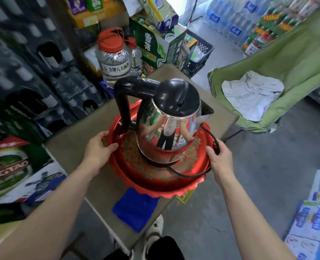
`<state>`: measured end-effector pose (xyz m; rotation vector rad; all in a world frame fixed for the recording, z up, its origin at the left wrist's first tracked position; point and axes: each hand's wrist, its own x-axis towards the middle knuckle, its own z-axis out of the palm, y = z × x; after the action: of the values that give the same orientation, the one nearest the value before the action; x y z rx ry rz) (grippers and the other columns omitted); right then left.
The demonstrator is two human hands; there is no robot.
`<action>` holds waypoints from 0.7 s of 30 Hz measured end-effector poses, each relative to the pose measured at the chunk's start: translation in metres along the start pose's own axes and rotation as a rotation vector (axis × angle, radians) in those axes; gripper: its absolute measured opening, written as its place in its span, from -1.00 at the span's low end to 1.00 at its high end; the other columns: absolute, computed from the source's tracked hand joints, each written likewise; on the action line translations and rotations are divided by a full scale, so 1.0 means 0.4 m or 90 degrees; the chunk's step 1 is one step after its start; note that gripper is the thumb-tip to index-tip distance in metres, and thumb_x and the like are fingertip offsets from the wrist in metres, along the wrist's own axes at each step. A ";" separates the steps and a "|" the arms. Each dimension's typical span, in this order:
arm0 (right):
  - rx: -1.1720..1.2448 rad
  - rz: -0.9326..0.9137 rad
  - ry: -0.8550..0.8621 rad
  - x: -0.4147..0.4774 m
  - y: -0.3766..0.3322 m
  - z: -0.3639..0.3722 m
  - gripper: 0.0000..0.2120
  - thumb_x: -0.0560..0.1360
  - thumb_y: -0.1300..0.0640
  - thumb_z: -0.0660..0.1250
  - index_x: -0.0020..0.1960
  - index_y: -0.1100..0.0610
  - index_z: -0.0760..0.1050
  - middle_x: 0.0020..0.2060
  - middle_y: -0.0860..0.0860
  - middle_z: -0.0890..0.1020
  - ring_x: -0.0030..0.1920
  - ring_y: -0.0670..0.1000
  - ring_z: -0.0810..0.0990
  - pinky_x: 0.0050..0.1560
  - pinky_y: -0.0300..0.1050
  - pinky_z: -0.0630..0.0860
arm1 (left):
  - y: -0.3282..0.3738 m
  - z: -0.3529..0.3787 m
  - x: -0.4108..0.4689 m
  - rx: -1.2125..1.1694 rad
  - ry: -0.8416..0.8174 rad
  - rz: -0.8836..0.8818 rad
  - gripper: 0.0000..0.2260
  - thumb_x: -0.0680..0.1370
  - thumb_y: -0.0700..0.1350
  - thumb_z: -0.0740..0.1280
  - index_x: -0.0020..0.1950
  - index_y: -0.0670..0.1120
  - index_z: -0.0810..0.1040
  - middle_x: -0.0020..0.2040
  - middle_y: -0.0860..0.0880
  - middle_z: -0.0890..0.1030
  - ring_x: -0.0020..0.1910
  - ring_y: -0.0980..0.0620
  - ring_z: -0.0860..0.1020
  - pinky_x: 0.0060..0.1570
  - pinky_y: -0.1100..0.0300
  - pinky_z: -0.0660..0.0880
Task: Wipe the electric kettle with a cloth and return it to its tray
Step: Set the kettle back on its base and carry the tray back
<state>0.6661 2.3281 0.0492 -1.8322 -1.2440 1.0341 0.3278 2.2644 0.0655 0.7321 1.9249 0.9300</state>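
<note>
On a small table (74, 145), the electric kettle (174, 128) stands upright in its red tray (155, 184), handle toward 10 o'clock. Left hand (99, 149) grips the rim at 9, right hand (220, 158) at 3; the blue cloth (134, 207) lies at 6, slightly nearer the left.

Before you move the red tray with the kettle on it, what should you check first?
1. The kettle stands upright on the red tray: ok.
2. Its lid is shut: ok.
3. The left hand grips the tray's rim: ok.
4. The right hand grips the opposite rim: ok.
5. The cord stays inside the tray: not ok, its plug sits at the rim by the right hand.
6. The blue cloth is free to pick up: cannot tell, the tray's near edge overlaps it.
</note>
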 end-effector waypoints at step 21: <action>-0.108 -0.160 -0.310 -0.369 -0.077 -0.280 -0.77 0.47 0.18 0.33 0.11 0.08 0.60 -0.09 0.00 0.70 -0.02 0.08 0.68 0.08 0.11 0.62 | -0.170 -0.068 -0.845 -0.091 0.318 -0.034 -0.65 0.46 -0.27 0.45 0.23 -0.09 0.54 -0.05 -0.07 0.61 -0.27 0.05 0.58 -0.19 0.13 0.57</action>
<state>0.7198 2.1868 0.1608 -1.5337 -1.8460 1.3071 0.4517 1.9583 0.1677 0.3821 2.2606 1.2910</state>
